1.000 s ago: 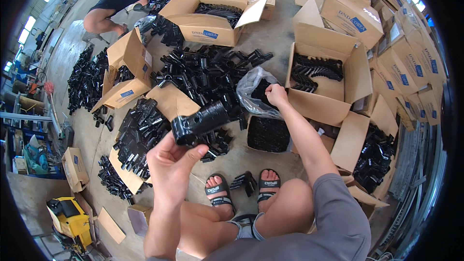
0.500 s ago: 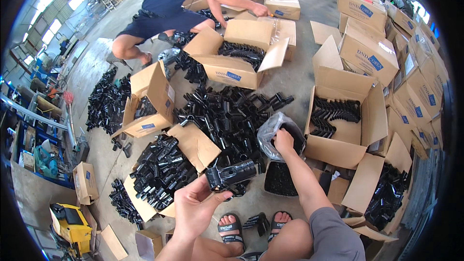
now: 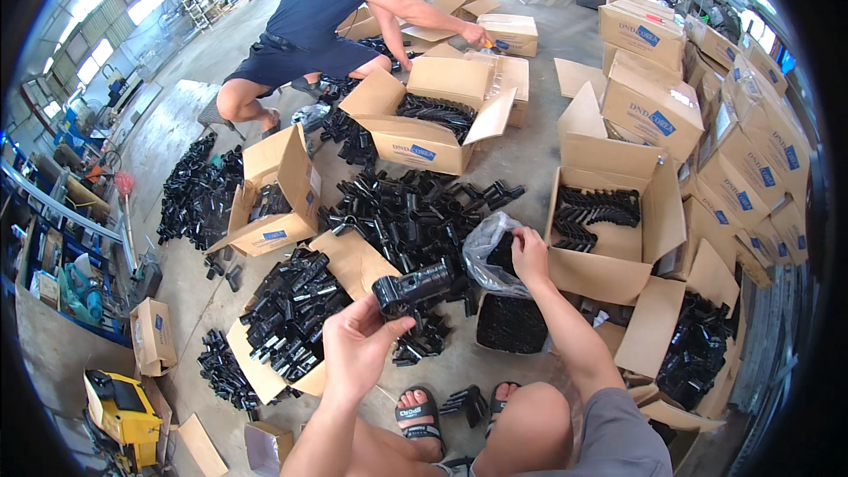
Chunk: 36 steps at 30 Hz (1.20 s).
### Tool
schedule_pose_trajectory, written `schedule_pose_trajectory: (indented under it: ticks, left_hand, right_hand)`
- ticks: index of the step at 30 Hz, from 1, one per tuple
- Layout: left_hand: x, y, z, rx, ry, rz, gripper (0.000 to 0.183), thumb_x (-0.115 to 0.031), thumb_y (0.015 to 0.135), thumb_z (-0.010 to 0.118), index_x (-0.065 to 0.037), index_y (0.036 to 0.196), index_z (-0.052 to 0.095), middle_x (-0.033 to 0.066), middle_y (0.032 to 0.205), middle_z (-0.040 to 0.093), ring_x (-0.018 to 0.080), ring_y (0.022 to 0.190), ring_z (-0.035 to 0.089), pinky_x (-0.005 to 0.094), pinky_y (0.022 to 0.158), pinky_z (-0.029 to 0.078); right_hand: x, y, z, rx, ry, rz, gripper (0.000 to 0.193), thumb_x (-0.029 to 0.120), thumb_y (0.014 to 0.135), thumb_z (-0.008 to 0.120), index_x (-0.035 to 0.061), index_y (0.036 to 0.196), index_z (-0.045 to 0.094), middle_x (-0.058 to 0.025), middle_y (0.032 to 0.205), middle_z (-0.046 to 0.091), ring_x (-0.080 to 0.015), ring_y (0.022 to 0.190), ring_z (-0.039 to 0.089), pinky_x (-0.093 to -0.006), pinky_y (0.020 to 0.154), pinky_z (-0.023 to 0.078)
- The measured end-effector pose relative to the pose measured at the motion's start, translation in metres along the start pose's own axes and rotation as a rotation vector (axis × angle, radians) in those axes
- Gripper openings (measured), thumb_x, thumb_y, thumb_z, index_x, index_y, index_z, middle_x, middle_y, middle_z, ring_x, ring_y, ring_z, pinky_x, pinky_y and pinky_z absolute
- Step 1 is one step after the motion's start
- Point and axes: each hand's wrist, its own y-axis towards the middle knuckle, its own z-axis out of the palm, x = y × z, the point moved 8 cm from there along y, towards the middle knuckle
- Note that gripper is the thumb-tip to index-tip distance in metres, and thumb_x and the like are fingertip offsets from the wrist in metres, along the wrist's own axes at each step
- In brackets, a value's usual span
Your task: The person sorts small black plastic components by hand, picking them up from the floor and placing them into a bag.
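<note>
My left hand (image 3: 360, 340) grips a black tubular T-shaped fitting (image 3: 413, 288) between thumb and fingers, raised above the floor. At the right rim of a clear plastic bag (image 3: 482, 256), my right hand (image 3: 531, 258) has its fingers drawn together; what they hold, if anything, is hidden. Dark contents show inside the bag. It rests on a squarish container packed with black material (image 3: 512, 325). Beyond my left hand lies a large loose pile of black fittings (image 3: 402, 212). More fittings (image 3: 296, 314) are heaped on flattened cardboard to the left.
An open carton (image 3: 618, 278) with rows of black parts stands at right, before stacked cartons (image 3: 658, 115). Another open carton (image 3: 415, 155) and a smaller one (image 3: 274, 234) stand farther off. A crouching co-worker (image 3: 309, 9) reaches toward a carton. A yellow machine (image 3: 124, 411) sits at lower left.
My right hand has come up out of the plastic bag to its right rim. My left hand still holds the fitting, now slightly turned. The view has shifted a little.
</note>
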Motion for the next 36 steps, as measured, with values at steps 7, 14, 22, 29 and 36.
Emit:
schedule_pose_trajectory:
  ticks: [7, 14, 22, 29, 36]
  left_hand:
    - [-0.001, -0.013, 0.011, 0.055, 0.008, 0.088, 0.041, 0.013, 0.083, 0.073, 0.007, 0.123, 0.066, 0.0045, 0.111, 0.072, 0.0089, 0.099, 0.066, 0.0264, 0.092, 0.054]
    - [-0.025, -0.042, 0.03, 0.135, -0.039, 0.162, 0.042, 0.012, 0.084, 0.072, 0.004, 0.124, 0.067, 0.0038, 0.109, 0.073, 0.0077, 0.098, 0.065, 0.0253, 0.089, 0.053]
    - [-0.036, -0.063, 0.032, 0.104, 0.114, 0.282, 0.04, 0.005, 0.081, 0.076, -0.004, 0.12, 0.071, 0.0002, 0.086, 0.072, 0.0031, 0.075, 0.059, 0.024, 0.067, 0.05]
    - [-0.039, -0.063, 0.023, 0.009, 0.356, 0.334, 0.042, -0.004, 0.079, 0.08, -0.007, 0.119, 0.072, 0.0077, 0.078, 0.072, 0.0107, 0.062, 0.059, 0.0305, 0.062, 0.049]
    - [-0.027, -0.056, 0.029, 0.065, 0.296, 0.277, 0.05, -0.002, 0.079, 0.081, -0.008, 0.127, 0.068, 0.0073, 0.082, 0.072, 0.0106, 0.073, 0.064, 0.0302, 0.07, 0.052]
  right_hand:
    - [0.21, -0.027, -0.136, 0.028, 0.49, -0.144, 0.017, 0.002, 0.094, 0.066, -0.0011, 0.11, 0.07, -0.0097, 0.103, 0.074, -0.0142, 0.092, 0.07, -0.0282, 0.081, 0.056]
    - [0.353, -0.083, -0.209, 0.102, 0.298, -0.479, 0.016, -0.001, 0.086, 0.074, 0.0032, 0.102, 0.073, -0.01, 0.09, 0.073, -0.0212, 0.085, 0.071, -0.0317, 0.077, 0.056]
    - [0.369, -0.108, -0.202, 0.079, 0.075, -0.664, 0.01, 0.008, 0.085, 0.076, 0.0079, 0.095, 0.074, -0.0051, 0.091, 0.073, -0.0247, 0.087, 0.067, -0.0367, 0.081, 0.05]
    - [0.359, -0.11, -0.187, 0.153, 0.098, -0.592, 0.012, 0.009, 0.085, 0.075, 0.0059, 0.097, 0.075, -0.0069, 0.099, 0.073, -0.0274, 0.094, 0.067, -0.0386, 0.084, 0.051]
    - [0.354, -0.107, -0.185, 0.267, 0.136, -0.497, 0.02, 0.008, 0.086, 0.075, 0.0048, 0.105, 0.074, -0.0125, 0.11, 0.071, -0.0316, 0.104, 0.066, -0.0419, 0.09, 0.052]
